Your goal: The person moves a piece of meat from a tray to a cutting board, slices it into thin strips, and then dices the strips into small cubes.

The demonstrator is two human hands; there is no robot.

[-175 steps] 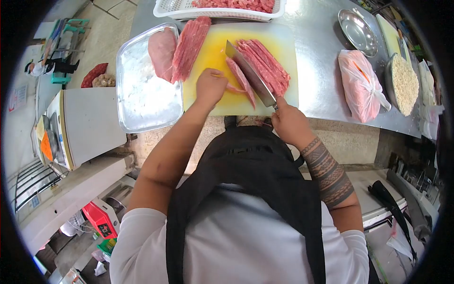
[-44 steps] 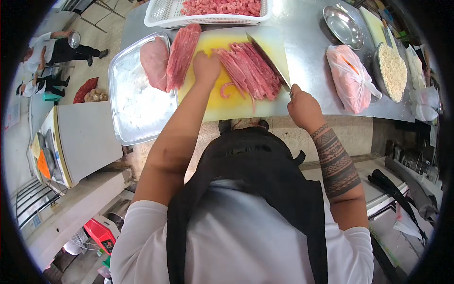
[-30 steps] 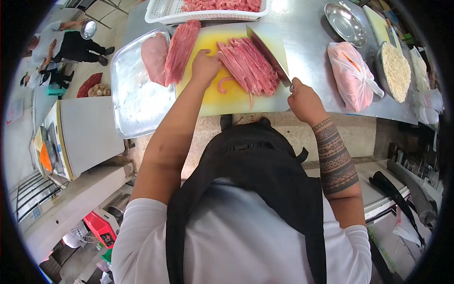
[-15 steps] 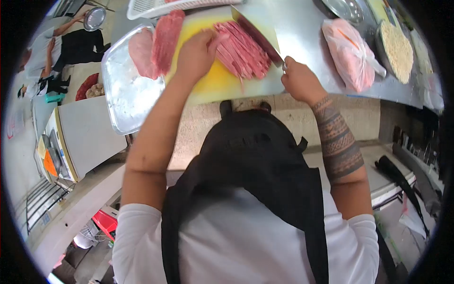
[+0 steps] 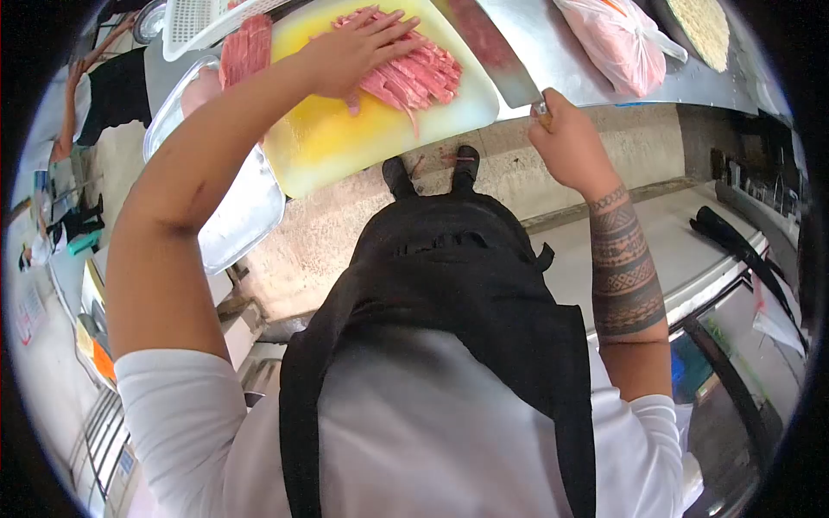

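My left hand [image 5: 358,56] lies flat with fingers spread on a pile of pink raw meat strips [image 5: 423,82]. The strips rest on a yellow-and-white cutting board [image 5: 315,142], and a few hang toward its near side. My right hand [image 5: 566,142] is closed around the handle of a cleaver [image 5: 496,52]. Its broad blade, smeared with red, slants away to the upper left along the right side of the board, apart from the strips. Left of the board, a slab of raw meat [image 5: 246,52] and a paler piece, partly hidden by my arm, sit on a metal tray [image 5: 246,216].
A white perforated basket [image 5: 194,30] stands at the board's far left. On the steel counter [image 5: 570,60] to the right are a tied plastic bag of pink meat [image 5: 617,52] and a bowl of pale chopped bits [image 5: 701,30]. Another person [image 5: 112,95] stands at the far left.
My left hand has moved from the pile's left edge to lie spread over the strips. The cleaver has shifted right, away from the pile. The view has also shifted.
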